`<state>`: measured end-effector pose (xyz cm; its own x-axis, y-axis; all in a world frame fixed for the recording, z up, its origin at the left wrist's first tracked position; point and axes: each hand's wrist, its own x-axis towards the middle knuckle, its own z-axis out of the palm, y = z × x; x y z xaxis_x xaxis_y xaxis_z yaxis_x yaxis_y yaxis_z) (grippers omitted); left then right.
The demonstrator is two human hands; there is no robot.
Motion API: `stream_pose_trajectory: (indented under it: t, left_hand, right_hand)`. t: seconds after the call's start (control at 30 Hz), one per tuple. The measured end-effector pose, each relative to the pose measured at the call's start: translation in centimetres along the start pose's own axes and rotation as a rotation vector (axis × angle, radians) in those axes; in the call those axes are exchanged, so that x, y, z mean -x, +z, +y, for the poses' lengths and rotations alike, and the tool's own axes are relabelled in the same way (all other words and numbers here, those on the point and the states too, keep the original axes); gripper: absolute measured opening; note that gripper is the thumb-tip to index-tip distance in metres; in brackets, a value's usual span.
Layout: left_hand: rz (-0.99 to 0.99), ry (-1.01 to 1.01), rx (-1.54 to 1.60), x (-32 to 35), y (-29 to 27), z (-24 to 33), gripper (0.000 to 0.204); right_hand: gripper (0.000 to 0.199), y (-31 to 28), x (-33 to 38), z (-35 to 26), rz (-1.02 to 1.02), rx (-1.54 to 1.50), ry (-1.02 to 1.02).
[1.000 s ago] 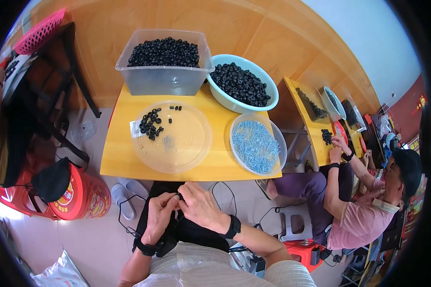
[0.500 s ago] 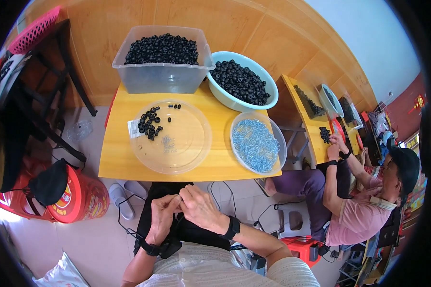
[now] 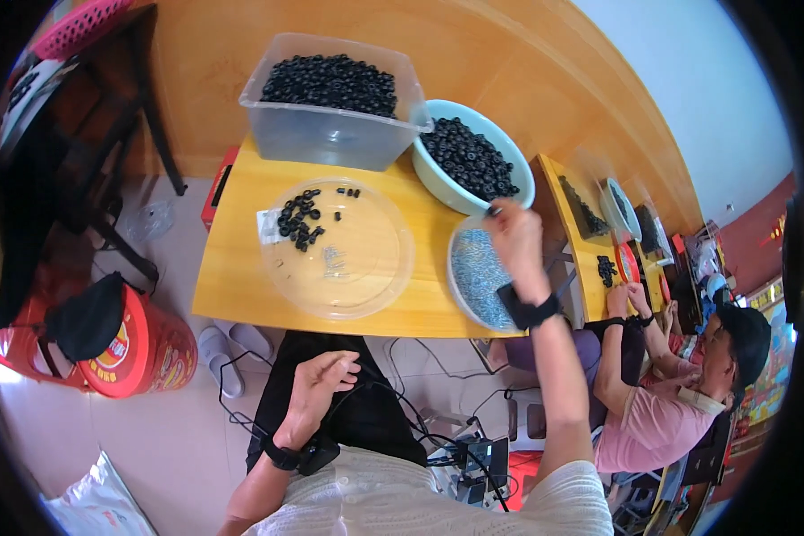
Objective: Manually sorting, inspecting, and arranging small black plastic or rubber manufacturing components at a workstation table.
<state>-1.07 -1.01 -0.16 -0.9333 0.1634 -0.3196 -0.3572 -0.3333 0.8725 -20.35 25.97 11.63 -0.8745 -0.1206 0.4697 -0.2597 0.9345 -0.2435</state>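
My right hand (image 3: pixel 518 239) is over the clear round container (image 3: pixel 454 284) of small bluish, shiny pieces (image 3: pixel 481 268), close to the pale blue bowl's near rim. A small black plastic part (image 3: pixel 493 212) shows at its pinched fingertips. My left hand (image 3: pixel 317 386) is above my lap, in front of the table, its fingers closed together; whatever they hold is too small to make out. On the table lies a clear round tray (image 3: pixel 389 268) with loose black parts (image 3: pixel 299 219) and several thin, clear pieces (image 3: pixel 333 262) on it.
A clear bin (image 3: pixel 322 138) of black parts stands at the back beside the pale blue bowl (image 3: pixel 447 183), also full of them. A co-worker in pink (image 3: pixel 657 424) sits at another table on the right. Red buckets (image 3: pixel 143 353) and slippers (image 3: pixel 219 362) are at left.
My hands have come apart. The right one has moved forward and right from my lap to above the container of bluish pieces; the left stays over my lap. The view has shifted slightly.
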Motion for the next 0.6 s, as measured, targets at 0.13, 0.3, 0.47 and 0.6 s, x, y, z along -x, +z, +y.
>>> stream_pose_trajectory:
  t: [0.13,0.3,0.47,0.6]
  left_hand:
    - [-0.041,-0.010,0.008,-0.1,0.3,-0.5,0.026]
    - [-0.005,-0.031,0.014,-0.1,-0.4,-0.8,0.026]
    - [-0.022,-0.013,0.013,0.1,-0.6,-0.9,0.025]
    - [-0.006,-0.016,0.026,0.2,-0.6,-0.7,0.025]
  right_hand:
    - [0.038,-1.1,-4.1,1.9,0.212,0.090,0.018]
    - [0.026,3.1,-1.2,-2.6,0.014,-0.090,-0.177]
    - [0.014,8.7,0.8,-8.5,-0.206,-0.262,-0.196]
    - [0.015,11.5,-0.4,-11.6,-0.278,-0.244,-0.233]
